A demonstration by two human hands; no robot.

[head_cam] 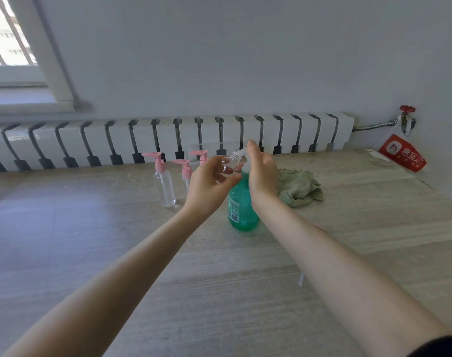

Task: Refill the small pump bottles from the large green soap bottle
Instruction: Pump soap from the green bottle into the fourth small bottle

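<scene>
Gripping small bottle (226, 167): left hand (209, 184) | right hand (262, 173) atop green bottle (241, 207)

Clear glossy plastic small bottle (165, 183), matt woodgrain table (116, 253), rough cloth (299, 188).

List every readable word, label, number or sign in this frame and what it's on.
Red bag hanging by the valve: white logo and large white Chinese characters, too blurred to quote.
Green soap bottle label: barcode and small print, too small to read.
Small pump bottles, standing or held: no text visible.
</scene>
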